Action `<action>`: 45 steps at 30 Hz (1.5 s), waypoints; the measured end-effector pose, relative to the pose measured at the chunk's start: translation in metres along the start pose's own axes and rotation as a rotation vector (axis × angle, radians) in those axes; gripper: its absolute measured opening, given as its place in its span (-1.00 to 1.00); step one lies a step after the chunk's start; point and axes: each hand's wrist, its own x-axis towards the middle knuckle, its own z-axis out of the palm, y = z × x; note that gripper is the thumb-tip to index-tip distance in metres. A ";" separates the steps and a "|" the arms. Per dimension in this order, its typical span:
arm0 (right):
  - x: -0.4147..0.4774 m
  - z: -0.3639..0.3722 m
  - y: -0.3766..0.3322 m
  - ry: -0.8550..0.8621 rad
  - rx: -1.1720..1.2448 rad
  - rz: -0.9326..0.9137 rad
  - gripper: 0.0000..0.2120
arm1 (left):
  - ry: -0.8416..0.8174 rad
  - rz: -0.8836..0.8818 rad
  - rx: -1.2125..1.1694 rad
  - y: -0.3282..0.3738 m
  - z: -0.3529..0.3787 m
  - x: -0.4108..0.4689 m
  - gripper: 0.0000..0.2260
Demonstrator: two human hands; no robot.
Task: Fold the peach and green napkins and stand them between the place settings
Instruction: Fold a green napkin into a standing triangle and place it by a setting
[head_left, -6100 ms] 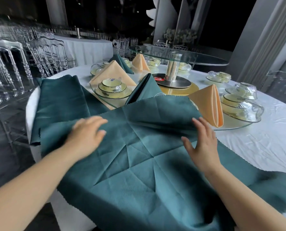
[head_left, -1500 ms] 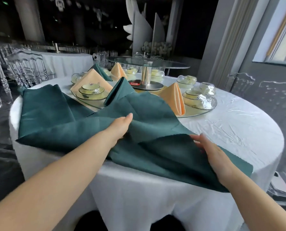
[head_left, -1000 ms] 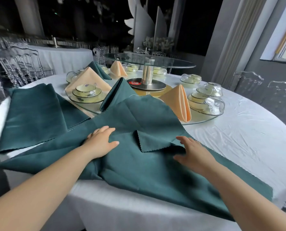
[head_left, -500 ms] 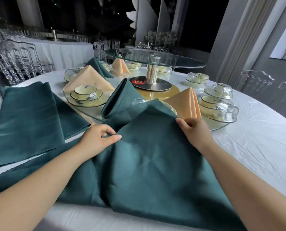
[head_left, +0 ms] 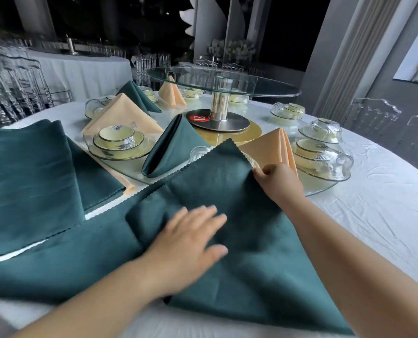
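The left hand (head_left: 191,242) lies flat, fingers spread, on the green napkin (head_left: 227,240) spread across the table's near edge, while the right hand (head_left: 280,180) pinches its far edge. A red disc (head_left: 199,118) reading "21" sits on the turntable base (head_left: 230,123), behind a standing folded green napkin (head_left: 173,147).

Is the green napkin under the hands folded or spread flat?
Partly folded: the green napkin lies doubled over, left hand pressing it, right hand pinching its edge.

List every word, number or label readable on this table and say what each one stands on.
"21": white digits on a round red tag, lying on the metal base of the glass turntable.
Blue print inside the near left bowl: too blurred to read.
Dark print on the rim of the right bowl: too small to read.
Nothing else carries text.
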 end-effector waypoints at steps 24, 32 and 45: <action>-0.139 -0.073 0.198 0.091 -0.043 0.151 -0.83 | 0.011 0.045 0.051 0.014 0.027 -0.015 0.00; -0.150 -0.073 0.194 0.075 0.025 0.135 -0.86 | 0.032 0.250 0.219 0.018 0.030 -0.053 -0.38; -0.164 -0.101 0.209 0.197 -0.071 0.231 -0.68 | 0.142 0.388 0.074 0.056 0.037 -0.081 -0.39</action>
